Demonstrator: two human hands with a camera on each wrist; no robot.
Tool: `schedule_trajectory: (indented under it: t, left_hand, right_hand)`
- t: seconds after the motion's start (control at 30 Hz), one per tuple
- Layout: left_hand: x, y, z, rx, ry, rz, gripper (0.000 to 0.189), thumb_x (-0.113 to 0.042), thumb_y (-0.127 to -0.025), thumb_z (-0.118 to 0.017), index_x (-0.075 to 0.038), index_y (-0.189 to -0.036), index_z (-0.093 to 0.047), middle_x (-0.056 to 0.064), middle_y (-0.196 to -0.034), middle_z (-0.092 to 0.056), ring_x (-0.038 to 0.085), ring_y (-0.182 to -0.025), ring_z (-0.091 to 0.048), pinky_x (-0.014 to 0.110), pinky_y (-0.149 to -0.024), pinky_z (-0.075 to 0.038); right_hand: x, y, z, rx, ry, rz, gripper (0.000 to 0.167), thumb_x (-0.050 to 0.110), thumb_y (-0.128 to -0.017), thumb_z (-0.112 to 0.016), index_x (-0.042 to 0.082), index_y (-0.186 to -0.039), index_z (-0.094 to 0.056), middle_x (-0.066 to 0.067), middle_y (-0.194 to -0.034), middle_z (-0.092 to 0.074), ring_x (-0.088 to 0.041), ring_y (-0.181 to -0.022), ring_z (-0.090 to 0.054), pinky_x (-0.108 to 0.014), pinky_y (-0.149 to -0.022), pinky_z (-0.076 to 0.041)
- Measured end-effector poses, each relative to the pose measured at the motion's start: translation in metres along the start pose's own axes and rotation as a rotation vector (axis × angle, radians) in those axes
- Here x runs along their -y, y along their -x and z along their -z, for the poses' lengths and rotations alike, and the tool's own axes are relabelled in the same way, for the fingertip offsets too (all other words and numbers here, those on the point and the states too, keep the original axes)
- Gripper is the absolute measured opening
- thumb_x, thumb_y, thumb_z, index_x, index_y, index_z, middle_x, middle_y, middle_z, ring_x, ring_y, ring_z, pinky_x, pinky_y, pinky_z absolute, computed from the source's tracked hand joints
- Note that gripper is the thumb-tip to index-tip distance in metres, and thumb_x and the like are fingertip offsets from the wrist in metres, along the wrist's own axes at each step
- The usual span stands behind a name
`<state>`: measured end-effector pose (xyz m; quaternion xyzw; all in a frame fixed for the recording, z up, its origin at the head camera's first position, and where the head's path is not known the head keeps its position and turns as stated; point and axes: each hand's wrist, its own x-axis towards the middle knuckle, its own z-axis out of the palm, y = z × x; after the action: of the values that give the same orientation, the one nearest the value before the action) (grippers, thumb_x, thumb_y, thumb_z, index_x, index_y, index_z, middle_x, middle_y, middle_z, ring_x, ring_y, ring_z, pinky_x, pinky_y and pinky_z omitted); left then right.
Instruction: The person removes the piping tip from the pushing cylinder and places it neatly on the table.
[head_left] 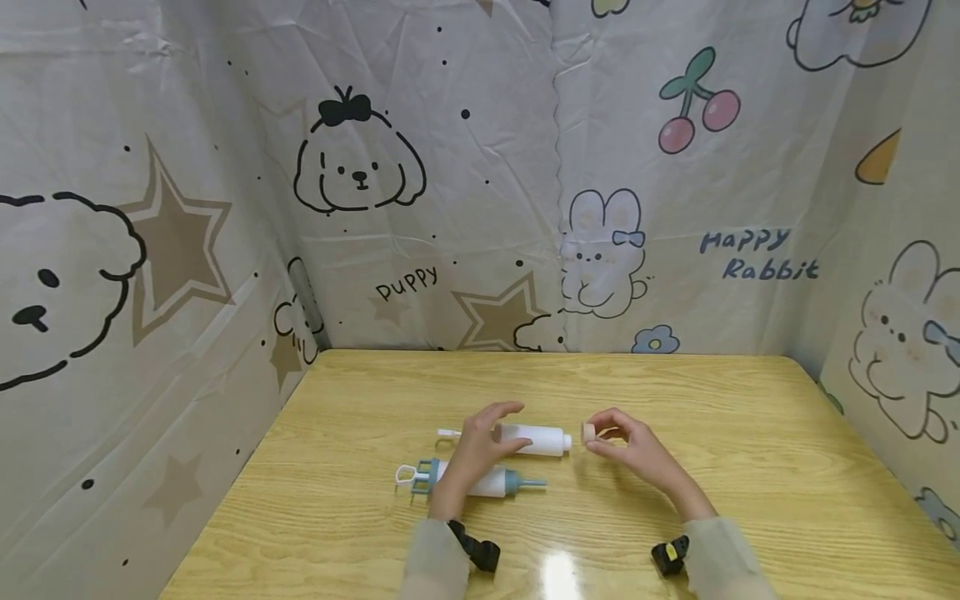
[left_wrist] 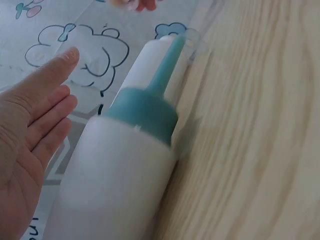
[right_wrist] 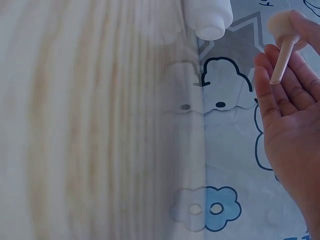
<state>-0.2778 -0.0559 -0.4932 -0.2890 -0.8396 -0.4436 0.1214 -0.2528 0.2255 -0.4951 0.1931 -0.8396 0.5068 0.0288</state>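
My right hand (head_left: 633,446) pinches a beige nozzle cap (head_left: 588,433) between thumb and fingers. Its thin spout points back toward my palm in the right wrist view. Left of the cap, a white syringe-like tube (head_left: 543,440) lies on its side, its bare narrow neck facing the cap across a small gap. My left hand (head_left: 480,446) is over the rear part of that tube, thumb and fingers spread apart; contact is hard to tell. Below it lies a second white syringe-like tube (head_left: 491,482) with a teal nozzle cap (left_wrist: 142,112), partly hidden by my left wrist.
Both tubes lie on a wood-grain table (head_left: 360,392). A white ring handle (head_left: 406,474) sticks out at the left of the teal-fitted tube. Printed cloth (head_left: 480,208) hangs behind the table and along both sides.
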Motion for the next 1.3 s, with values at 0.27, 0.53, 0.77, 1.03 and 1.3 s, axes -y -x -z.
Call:
schedule_trajectory:
  t: [0.27,0.53,0.77,1.03,1.3]
  left_hand:
    - [-0.015,-0.001,-0.013,0.001,-0.015,-0.077,0.046,-0.018,-0.079,-0.081,-0.004,-0.121,-0.065,0.01,-0.119,-0.07,0.025,-0.113,-0.066,0.038,-0.097,-0.054]
    - [-0.026,0.0,-0.023,0.068,-0.048,-0.082,0.043,-0.021,-0.084,-0.077,-0.007,-0.122,-0.065,0.007,-0.12,-0.07,0.022,-0.112,-0.067,0.047,-0.1,-0.052]
    - [-0.031,0.0,-0.027,0.088,-0.077,-0.084,0.04,-0.023,-0.086,-0.075,-0.01,-0.123,-0.065,0.005,-0.121,-0.07,0.02,-0.113,-0.066,0.045,-0.103,-0.05]
    - [-0.03,0.0,-0.028,0.077,-0.072,-0.114,0.038,-0.021,-0.086,-0.074,-0.009,-0.121,-0.066,0.006,-0.119,-0.071,0.02,-0.111,-0.067,0.033,-0.095,-0.056]
    - [-0.031,0.001,-0.028,0.044,-0.08,-0.095,0.037,-0.019,-0.084,-0.076,-0.01,-0.118,-0.068,0.006,-0.115,-0.072,0.019,-0.109,-0.068,0.042,-0.098,-0.054]
  right_hand:
    - [0.006,-0.003,-0.009,0.016,-0.009,-0.02,0.026,0.023,-0.092,-0.069,0.01,-0.114,-0.064,-0.008,-0.111,-0.067,-0.005,-0.096,-0.06,-0.028,-0.087,-0.054]
    - [0.011,-0.009,-0.018,0.06,-0.037,0.003,0.025,0.022,-0.093,-0.068,0.008,-0.112,-0.065,-0.01,-0.108,-0.069,-0.005,-0.093,-0.061,-0.026,-0.083,-0.054]
    - [0.017,-0.009,-0.022,0.094,-0.024,-0.001,0.024,0.026,-0.093,-0.067,0.012,-0.112,-0.066,-0.006,-0.107,-0.069,-0.005,-0.093,-0.06,-0.031,-0.083,-0.052]
    - [0.016,-0.009,-0.021,0.113,-0.035,-0.009,0.022,0.027,-0.097,-0.061,0.012,-0.114,-0.066,-0.005,-0.107,-0.068,-0.009,-0.095,-0.062,-0.032,-0.085,-0.052]
    - [0.005,0.0,-0.013,0.106,-0.154,-0.138,0.036,0.03,-0.105,-0.046,0.002,-0.116,-0.064,-0.016,-0.111,-0.068,-0.016,-0.099,-0.066,-0.042,-0.092,-0.054]
